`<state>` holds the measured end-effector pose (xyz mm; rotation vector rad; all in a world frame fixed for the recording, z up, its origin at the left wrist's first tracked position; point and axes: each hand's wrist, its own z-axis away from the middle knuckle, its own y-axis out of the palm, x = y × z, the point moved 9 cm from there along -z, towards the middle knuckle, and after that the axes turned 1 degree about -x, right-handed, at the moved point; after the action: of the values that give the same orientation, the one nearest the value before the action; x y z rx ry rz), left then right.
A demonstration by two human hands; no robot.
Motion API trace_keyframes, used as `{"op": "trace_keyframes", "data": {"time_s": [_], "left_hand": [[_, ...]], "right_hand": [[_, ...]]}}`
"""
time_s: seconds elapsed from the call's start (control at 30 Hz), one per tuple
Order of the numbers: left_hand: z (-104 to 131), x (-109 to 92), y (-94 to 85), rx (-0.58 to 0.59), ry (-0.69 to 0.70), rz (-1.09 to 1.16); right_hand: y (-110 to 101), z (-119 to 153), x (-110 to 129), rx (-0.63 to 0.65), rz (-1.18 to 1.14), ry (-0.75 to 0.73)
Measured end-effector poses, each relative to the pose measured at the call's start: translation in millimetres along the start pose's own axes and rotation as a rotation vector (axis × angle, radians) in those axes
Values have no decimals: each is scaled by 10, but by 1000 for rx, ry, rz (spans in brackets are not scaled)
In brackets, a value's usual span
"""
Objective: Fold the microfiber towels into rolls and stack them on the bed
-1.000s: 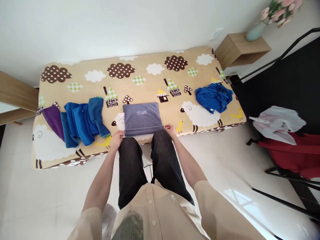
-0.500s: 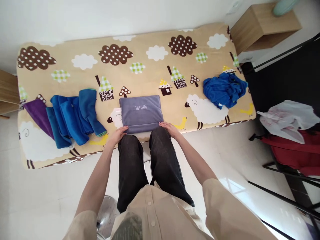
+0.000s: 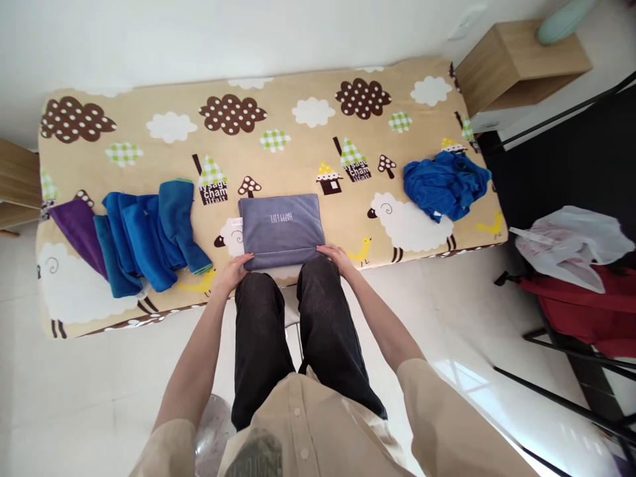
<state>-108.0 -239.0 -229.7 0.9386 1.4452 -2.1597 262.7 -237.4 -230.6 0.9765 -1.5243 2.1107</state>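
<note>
A folded grey-purple towel printed HAPPY LIFE lies flat on the bed, with a folded band along its near edge. At its near left corner, my left hand has its fingers closed on the edge. My right hand grips the near right corner the same way, thumb tips partly hidden. Left of the towel, several folded blue cloths lie side by side beside a purple cloth. A crumpled heap of blue cloth rests to the right.
The bed wears a beige sheet with clouds and sheep. A wooden nightstand stands at the back right. On the right are a black frame, a red bag and a white plastic bag. My knees touch the bed's near side.
The camera view has shifted slightly. Both hands stay at the towel's near corners, and the towel lies as before.
</note>
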Motion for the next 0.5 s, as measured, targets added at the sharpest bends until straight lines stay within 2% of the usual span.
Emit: {"op": "trace_keyframes", "data": {"time_s": [0.23,0.37,0.5], "left_hand": [[-21,-4,-2,-68,35,-30],[-74,-64,-3,-46,71,-108],[-109,-54,-68,-72,-11,-166]], "right_hand": [[62,-20,-147,-89,-31,103],[67,-84,-197,-96,-23,141],[27,-156,-239,-118,-42,214]]}}
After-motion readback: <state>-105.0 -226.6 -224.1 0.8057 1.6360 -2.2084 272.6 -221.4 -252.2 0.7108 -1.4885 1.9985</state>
